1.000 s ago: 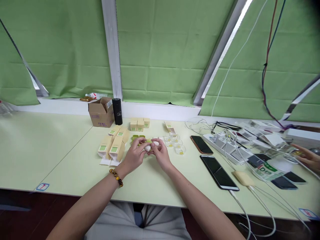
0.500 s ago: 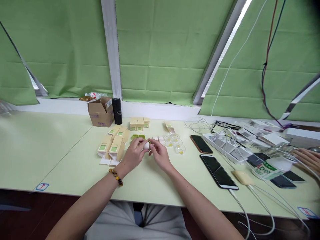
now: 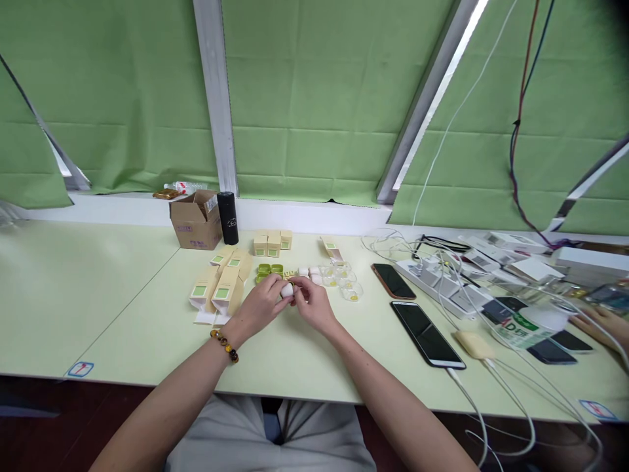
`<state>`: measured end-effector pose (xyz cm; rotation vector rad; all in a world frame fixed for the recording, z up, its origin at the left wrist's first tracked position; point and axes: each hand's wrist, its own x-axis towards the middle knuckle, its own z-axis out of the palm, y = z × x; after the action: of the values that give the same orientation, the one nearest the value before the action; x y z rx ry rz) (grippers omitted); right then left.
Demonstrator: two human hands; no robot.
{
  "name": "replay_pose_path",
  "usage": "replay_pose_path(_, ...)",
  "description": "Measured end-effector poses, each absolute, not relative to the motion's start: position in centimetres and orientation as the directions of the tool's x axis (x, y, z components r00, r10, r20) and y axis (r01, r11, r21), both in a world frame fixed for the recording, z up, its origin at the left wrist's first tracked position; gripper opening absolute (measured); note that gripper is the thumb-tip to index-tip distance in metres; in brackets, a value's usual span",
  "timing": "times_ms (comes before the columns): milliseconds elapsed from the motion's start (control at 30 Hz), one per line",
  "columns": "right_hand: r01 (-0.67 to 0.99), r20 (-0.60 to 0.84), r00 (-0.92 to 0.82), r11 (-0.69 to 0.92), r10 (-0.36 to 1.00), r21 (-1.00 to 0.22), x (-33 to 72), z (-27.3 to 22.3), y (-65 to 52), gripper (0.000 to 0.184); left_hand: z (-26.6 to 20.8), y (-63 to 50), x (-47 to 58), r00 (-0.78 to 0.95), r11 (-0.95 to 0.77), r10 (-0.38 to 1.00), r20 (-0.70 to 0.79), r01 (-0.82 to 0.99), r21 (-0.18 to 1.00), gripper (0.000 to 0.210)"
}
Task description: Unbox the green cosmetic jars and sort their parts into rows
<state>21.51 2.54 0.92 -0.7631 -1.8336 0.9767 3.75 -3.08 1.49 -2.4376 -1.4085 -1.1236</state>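
Observation:
Above the middle of the table, my left hand point(image 3: 259, 303) is closed around a small white rounded piece point(image 3: 287, 290) with a yellow-green edge. My right hand point(image 3: 314, 305) pinches that edge from the other side; the fingers hide part of it. Just beyond my hands are small green square containers point(image 3: 270, 269). Several white pieces point(image 3: 314, 276) lie past my right fingertips, beside clear plastic cups point(image 3: 350, 291) with yellow bits in them. Cream cartons with open flaps point(image 3: 223, 290) lie left of my left hand.
Small cream boxes point(image 3: 272, 244) and a single carton point(image 3: 331, 248) stand farther back. At the back left are a cardboard box point(image 3: 195, 223) and a black cylinder point(image 3: 227, 219). Phones point(image 3: 427, 334), a power strip point(image 3: 442, 288) and cables crowd the right. Another person's hand point(image 3: 602, 324) is at the far right.
Both my hands stay together on the white piece, with slight finger shifts. More of the green containers shows. The other person's hand at the right has moved a little. The view has shifted slightly.

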Motion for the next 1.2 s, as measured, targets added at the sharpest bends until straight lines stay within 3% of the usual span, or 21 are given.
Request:
replay_pose_path(333, 0.064, 0.326, -0.427, 0.388, 0.844, -0.920, 21.3, 0.6, 3.1, 0.030, 1.9, -3.1, 3.9, 0.249, -0.560, 0.695, 0.675, 0.776, 0.290, 0.016)
replay_pose_path(533, -0.053, 0.444, -0.528, 0.494, 0.724, -0.868, 22.2, 1.3, 3.3, 0.045, 1.3, -2.6, 3.2, 0.132, -0.547, 0.693, 0.708, 0.737, 0.398, 0.020)
replay_pose_path(767, 0.041, 0.480, -0.431, 0.548, 0.764, -0.836, 22.0, 1.4, 3.3, 0.039, 1.4, -2.7, 3.5, 0.097, -0.552, 0.685, 0.722, 0.717, 0.427, 0.022)
replay_pose_path(900, 0.015, 0.472, -0.378, 0.515, 0.796, -0.857, 21.8, 1.1, 3.4, 0.039, 1.7, -2.8, 3.5, -0.065, -0.538, 0.660, 0.748, 0.654, 0.531, 0.021)
replay_pose_path(967, -0.001, 0.455, -0.353, 0.486, 0.817, -0.874, 22.0, 1.0, 3.7, 0.039, 1.9, -2.4, 3.3, -0.233, -0.526, 0.662, 0.712, 0.533, 0.663, 0.025)
replay_pose_path(1067, -0.067, 0.422, -0.310, 0.423, 0.852, -0.904, 22.3, 1.0, 4.2, 0.041, 1.9, -1.4, 2.9, -0.390, -0.494, 0.775, 0.497, 0.116, 0.862, 0.038)
replay_pose_path(1200, -0.219, 0.367, -0.294, 0.311, 0.882, -0.925, 22.2, 1.0, 4.5, 0.047, 1.7, -0.4, 2.6, -0.274, -0.371, 0.923, 0.271, -0.443, 0.816, 0.041)
